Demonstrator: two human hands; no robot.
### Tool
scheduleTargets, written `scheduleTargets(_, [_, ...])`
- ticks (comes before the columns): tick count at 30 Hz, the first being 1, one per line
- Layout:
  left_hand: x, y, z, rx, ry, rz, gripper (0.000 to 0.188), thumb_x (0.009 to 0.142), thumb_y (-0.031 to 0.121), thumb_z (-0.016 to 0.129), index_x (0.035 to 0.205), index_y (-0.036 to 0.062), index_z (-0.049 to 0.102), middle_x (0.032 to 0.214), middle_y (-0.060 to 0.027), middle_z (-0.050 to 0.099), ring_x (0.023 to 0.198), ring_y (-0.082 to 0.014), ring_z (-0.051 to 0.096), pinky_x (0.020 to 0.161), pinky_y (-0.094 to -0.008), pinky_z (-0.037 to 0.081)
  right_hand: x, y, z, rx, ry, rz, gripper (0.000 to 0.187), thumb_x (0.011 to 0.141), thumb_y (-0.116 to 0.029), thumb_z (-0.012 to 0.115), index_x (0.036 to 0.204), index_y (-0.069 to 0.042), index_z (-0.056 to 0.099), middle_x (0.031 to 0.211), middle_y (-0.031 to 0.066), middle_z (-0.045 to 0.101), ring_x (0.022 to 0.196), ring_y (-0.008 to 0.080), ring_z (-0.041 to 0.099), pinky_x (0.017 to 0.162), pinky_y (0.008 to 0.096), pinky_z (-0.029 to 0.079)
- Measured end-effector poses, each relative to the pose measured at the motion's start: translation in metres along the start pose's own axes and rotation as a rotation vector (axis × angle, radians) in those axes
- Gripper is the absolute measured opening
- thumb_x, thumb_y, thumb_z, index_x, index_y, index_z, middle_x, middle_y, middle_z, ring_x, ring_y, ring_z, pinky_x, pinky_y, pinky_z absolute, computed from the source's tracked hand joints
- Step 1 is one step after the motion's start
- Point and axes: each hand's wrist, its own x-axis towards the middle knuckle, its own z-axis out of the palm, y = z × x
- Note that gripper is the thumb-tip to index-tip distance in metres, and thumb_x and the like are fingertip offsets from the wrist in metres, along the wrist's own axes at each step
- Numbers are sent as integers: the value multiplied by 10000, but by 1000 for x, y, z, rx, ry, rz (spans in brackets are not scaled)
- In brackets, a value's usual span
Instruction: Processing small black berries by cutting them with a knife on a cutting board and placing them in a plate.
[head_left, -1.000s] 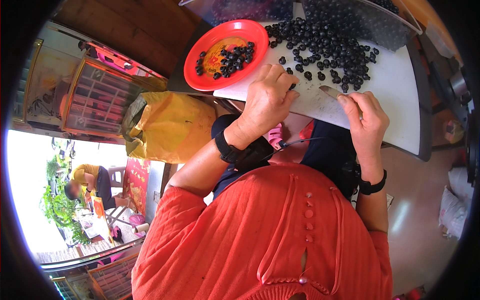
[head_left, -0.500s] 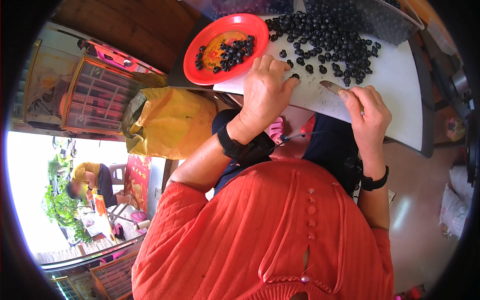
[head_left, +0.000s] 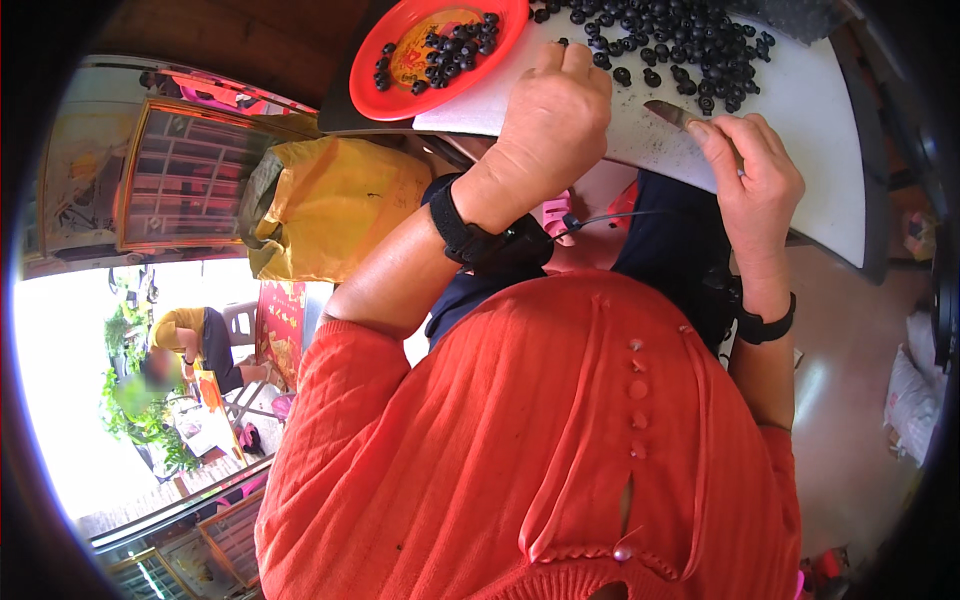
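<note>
My right hand (head_left: 750,175) grips a small knife (head_left: 668,113), its short blade pointing left above the white board (head_left: 820,150). My left hand (head_left: 558,115) is turned back-up over the board's near edge, fingers curled under. Its fingertips and thumb are mostly hidden, so what they hold cannot be made out. Beyond both hands spreads a heap of small, dark, blueberry-like round pieces (head_left: 690,50), with several loose ones at its near side. A red plate (head_left: 365,85) at the left holds more dark pieces (head_left: 455,55). Fine dark specks lie on the board near the blade.
A clear plastic box (head_left: 790,15) stands at the far right of the heap. A yellow bag (head_left: 350,200) is beside the table on the left. Under the table is a pink shoe (head_left: 558,215). Farther left, a person in yellow (head_left: 190,330) bends over; white sacks (head_left: 912,400) lie at right.
My left hand has moved up and slightly right, its fingers now curled away; earlier a dark piece showed at its thumb. The right hand shifted slightly right with the knife. The view has tilted.
</note>
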Motion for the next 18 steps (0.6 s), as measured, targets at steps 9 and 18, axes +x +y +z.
scheduleTargets(9, [0, 1, 3, -275, 123, 27, 117, 762, -1, 684, 879, -6, 687, 926, -150, 600, 876, -321, 610, 723, -384, 536, 4, -7, -9, 130, -57, 118, 156, 879, -135, 781, 823, -28, 682, 733, 58, 638, 627, 202, 606, 555, 321, 467])
scheduleTargets(18, [5, 16, -26, -1517, -283, -738, 188, 1022, 35, 575, 1153, -53, 677, 940, -83, 697, 694, -118, 621, 603, -251, 499, 6, -11, 0, 228, -39, 153, 153, 912, -140, 764, 859, -21, 683, 723, 69, 635, 600, 181, 606, 549, 303, 465])
